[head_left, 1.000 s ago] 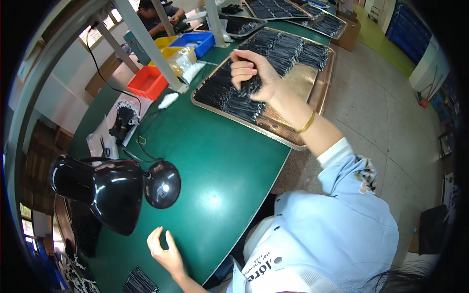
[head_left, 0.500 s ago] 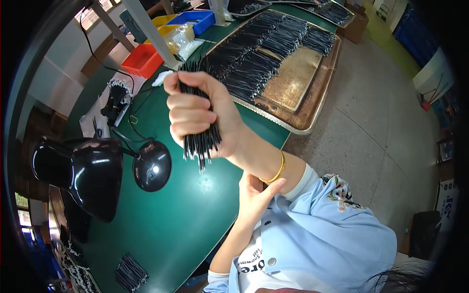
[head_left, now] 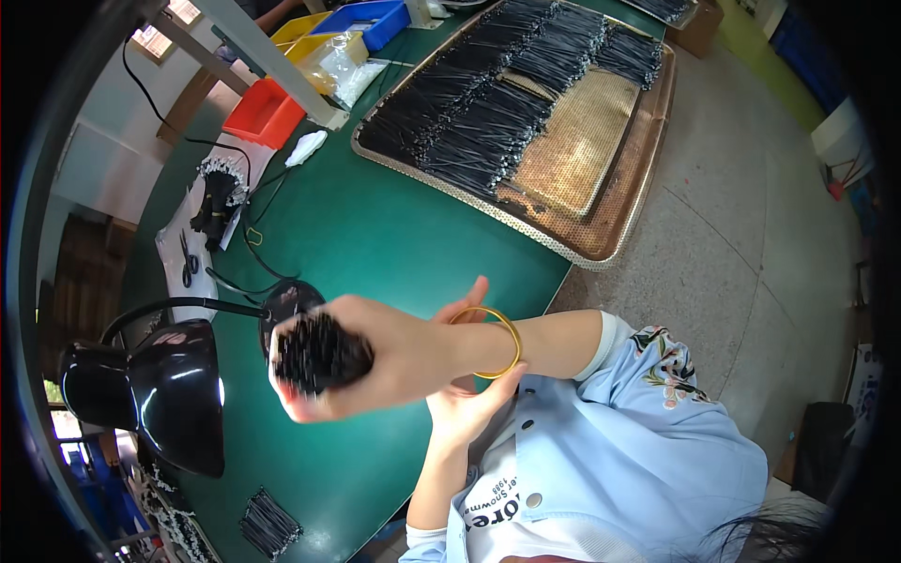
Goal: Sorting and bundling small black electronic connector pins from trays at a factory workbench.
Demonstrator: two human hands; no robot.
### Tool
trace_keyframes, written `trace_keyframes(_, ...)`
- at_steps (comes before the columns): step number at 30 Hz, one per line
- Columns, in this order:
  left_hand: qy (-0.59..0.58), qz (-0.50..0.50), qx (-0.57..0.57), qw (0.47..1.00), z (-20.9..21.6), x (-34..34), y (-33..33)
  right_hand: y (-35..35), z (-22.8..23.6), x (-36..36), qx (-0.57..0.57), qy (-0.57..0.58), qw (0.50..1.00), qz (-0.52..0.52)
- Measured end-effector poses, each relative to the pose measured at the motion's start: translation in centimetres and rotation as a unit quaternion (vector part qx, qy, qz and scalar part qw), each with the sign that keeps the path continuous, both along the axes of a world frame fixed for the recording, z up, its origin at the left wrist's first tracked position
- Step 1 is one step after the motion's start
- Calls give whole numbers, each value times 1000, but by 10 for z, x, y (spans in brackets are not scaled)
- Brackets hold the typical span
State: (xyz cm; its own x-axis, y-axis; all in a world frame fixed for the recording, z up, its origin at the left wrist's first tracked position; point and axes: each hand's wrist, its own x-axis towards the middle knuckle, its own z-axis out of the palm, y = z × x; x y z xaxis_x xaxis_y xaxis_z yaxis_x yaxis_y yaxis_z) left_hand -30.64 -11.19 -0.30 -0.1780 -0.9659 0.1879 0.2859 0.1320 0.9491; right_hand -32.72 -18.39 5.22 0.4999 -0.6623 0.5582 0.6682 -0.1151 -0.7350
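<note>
One bundle of thin black wires (head_left: 324, 355) is clamped in the fist of the right hand (head_left: 389, 361), ends toward the camera. At its three o'clock, the left hand (head_left: 465, 410) spreads around the right wrist by a gold bangle (head_left: 516, 342); whether it grips, I cannot tell. Between six and seven, a second bundle (head_left: 270, 524) lies on the green table (head_left: 394, 230). At one o'clock, a metal tray (head_left: 624, 202) is partly bare: some wires seem taken out, most rows (head_left: 460, 108) are left.
</note>
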Motion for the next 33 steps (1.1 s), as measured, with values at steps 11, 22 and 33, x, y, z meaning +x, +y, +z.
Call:
trace_keyframes(11, -70, -31, -34, 997, -4, 2, -6, 5, 7, -5, -326, 201, 913, -138)
trace_keyframes(22, 201, 22, 145, 968, 7, 23, -7, -7, -14, 45, -367, 173, 901, -152)
trace_keyframes(33, 438, 5, 249, 864, -3, 43, -6, -26, -44, 56, -469, 283, 826, -134)
